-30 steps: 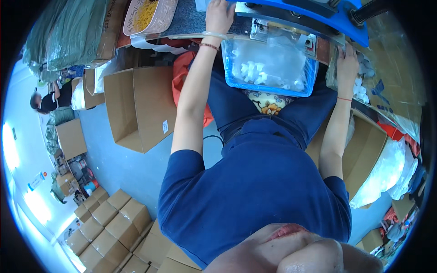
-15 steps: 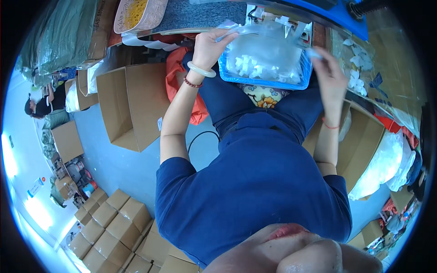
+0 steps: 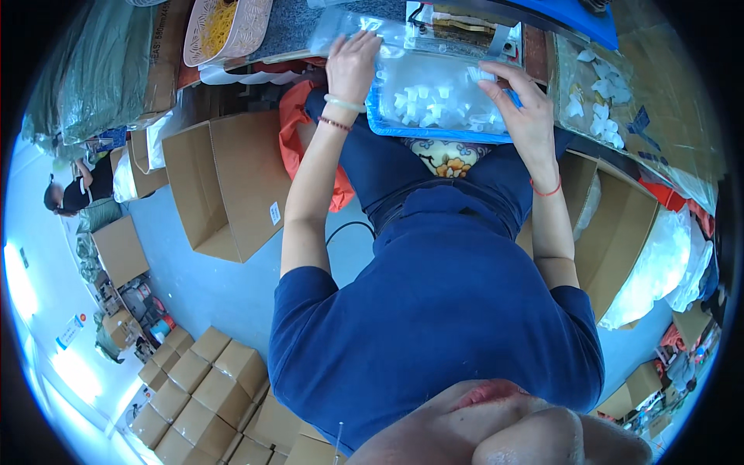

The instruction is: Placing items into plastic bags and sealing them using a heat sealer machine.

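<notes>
My left hand [image 3: 353, 70] lies flat with fingers stretched out on a clear plastic bag [image 3: 329, 29] at the table's near edge. Between the thumb and fingers of my right hand [image 3: 525, 112] is a small white plastic piece [image 3: 479, 74]; whether it is one or a few together I cannot tell. Below both hands, a blue basket [image 3: 422, 135] sits at my lap. Clear plastic covers part of it, and several white plastic pieces [image 3: 434, 108] lie inside.
A pale basket [image 3: 260, 35] with yellow bands stands at the back left. More white pieces [image 3: 608, 85] lie on the right-hand surface. Open cartons [image 3: 225, 182] flank me, and stacked boxes [image 3: 205, 387] stand behind. Another person [image 3: 89, 182] is far left.
My left hand has gone from pinching the clear bag in the air to lying flat on it. My right hand has moved left over the basket with the white piece.
</notes>
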`<state>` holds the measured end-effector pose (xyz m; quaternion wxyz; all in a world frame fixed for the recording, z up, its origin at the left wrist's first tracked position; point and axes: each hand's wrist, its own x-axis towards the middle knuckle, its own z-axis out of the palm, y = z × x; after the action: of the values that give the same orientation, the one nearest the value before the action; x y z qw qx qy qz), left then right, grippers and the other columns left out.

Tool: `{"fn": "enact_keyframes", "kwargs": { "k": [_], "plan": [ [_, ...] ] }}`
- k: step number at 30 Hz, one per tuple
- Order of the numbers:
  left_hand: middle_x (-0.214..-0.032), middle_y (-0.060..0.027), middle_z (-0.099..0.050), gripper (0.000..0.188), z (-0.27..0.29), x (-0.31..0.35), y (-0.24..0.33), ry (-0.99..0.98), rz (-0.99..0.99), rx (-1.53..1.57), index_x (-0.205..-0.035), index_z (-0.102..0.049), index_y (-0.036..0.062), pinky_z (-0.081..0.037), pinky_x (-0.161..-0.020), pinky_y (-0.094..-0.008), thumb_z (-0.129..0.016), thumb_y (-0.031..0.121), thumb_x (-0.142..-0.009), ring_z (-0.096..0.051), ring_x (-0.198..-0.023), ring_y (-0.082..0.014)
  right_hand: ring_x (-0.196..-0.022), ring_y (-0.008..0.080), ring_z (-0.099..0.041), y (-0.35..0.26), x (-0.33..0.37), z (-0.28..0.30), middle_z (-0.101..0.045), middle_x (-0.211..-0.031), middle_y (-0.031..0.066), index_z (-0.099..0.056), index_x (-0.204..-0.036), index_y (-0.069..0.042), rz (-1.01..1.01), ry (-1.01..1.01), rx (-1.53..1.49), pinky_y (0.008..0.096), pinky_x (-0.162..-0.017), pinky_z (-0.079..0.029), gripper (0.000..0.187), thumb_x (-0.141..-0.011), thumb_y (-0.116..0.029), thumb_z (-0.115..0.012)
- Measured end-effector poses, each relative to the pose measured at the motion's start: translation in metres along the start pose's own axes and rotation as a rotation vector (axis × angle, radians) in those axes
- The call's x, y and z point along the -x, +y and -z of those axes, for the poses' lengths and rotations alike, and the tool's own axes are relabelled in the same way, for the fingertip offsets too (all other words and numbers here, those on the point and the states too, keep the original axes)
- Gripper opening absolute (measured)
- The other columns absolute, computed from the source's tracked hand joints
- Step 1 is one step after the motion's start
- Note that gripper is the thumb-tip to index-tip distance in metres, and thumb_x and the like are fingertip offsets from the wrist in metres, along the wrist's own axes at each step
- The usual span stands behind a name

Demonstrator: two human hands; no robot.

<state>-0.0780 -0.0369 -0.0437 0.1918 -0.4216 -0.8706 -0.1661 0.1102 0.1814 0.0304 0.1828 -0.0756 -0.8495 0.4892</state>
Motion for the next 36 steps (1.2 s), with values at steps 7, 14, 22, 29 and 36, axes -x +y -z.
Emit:
{"fn": "enact_keyframes", "kwargs": {
  "k": [7, 14, 22, 29, 36],
  "plan": [
    [-0.086, -0.0051, -0.074, 0.020, 0.030, 0.009, 0.027, -0.097, 0.423, 0.813, -0.099, -0.075, 0.0037, -0.049, -0.072, -0.0206, -0.075, 0.017, -0.085, -0.064, -0.077, -0.0051, -0.092, 0.0145, -0.064, -0.004, 0.008, -0.006, -0.069, -0.108, 0.0072, -0.069, -0.109, -0.004, -0.155, -0.156, -0.022, 0.0267, -0.084, -0.051, 0.023, -0.087, -0.009, -0.071],
    [-0.083, -0.0077, -0.074, 0.020, 0.052, -0.009, 0.068, -0.305, 0.522, 1.036, -0.096, -0.076, 0.0027, -0.051, -0.070, -0.0235, -0.076, 0.018, -0.083, -0.066, -0.074, -0.0087, -0.096, 0.0196, -0.066, -0.023, -0.018, 0.006, -0.070, -0.109, 0.0076, -0.070, -0.107, -0.004, 0.235, 0.089, 0.028, 0.0297, -0.086, -0.051, 0.023, -0.085, -0.010, -0.073],
    [-0.088, -0.0089, -0.074, 0.026, 0.046, -0.010, 0.070, -0.711, 0.406, 1.356, -0.103, -0.073, -0.0015, -0.054, -0.073, -0.0243, -0.074, 0.019, -0.087, -0.068, -0.079, -0.0119, -0.095, 0.0278, -0.064, -0.013, -0.026, 0.034, -0.067, -0.104, 0.0118, -0.065, -0.110, -0.004, 0.152, -0.373, 0.249, 0.0346, -0.084, -0.049, 0.026, -0.092, -0.023, -0.063],
    [-0.105, -0.0159, -0.070, 0.026, 0.009, -0.023, 0.078, -0.704, 0.910, 1.895, -0.109, -0.067, -0.0049, -0.059, -0.082, -0.0350, -0.068, 0.014, -0.091, -0.071, -0.094, -0.0262, -0.095, 0.0190, -0.068, -0.001, -0.036, 0.034, -0.070, -0.108, 0.0102, -0.064, -0.119, -0.006, -0.205, 0.047, 0.158, 0.0295, -0.082, -0.051, 0.030, -0.093, -0.021, -0.065],
    [-0.112, -0.0176, -0.067, 0.030, -0.030, -0.047, 0.066, -0.702, 0.931, 1.973, -0.114, -0.062, -0.0075, -0.055, -0.092, -0.0409, -0.063, 0.014, -0.094, -0.067, -0.104, -0.0328, -0.091, 0.0342, -0.066, 0.061, 0.006, 0.081, -0.068, -0.100, 0.0150, -0.065, -0.111, -0.010, -0.407, 0.037, 1.110, 0.0414, -0.076, -0.052, 0.020, -0.094, -0.018, -0.060]
  ]
}}
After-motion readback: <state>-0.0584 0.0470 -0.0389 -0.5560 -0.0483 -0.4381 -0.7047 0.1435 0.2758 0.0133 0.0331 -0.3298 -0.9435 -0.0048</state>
